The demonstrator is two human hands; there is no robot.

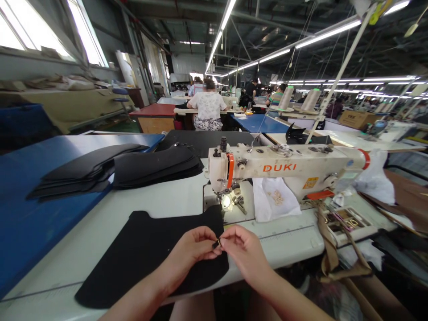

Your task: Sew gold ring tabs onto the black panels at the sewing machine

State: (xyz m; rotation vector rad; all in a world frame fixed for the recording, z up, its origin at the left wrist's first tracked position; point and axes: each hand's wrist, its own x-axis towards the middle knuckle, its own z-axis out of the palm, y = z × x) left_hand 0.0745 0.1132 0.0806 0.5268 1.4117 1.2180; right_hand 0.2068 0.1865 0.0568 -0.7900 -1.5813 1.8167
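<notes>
Over the front edge of the sewing table, my left hand (200, 244) and my right hand (241, 246) meet fingertip to fingertip. Between them is a small black strap piece with a gold-coloured metal ring (217, 244); the left fingers pinch the black part and the right fingers pinch the ring side. Beneath my left hand lies a large black fabric panel (133, 254), flat on the table, with its upper right corner near the needle area of the sewing machine (281, 167). The machine's lamp lights the metal plate below its head.
Stacked black panels (157, 167) lie at the back left, beside a blue table (40, 169). A white cloth (276, 198) with small gold-coloured pieces rests under the machine arm. A parts tray (351, 225) and brown straps (329, 256) sit at right. A person (207, 107) sits farther ahead.
</notes>
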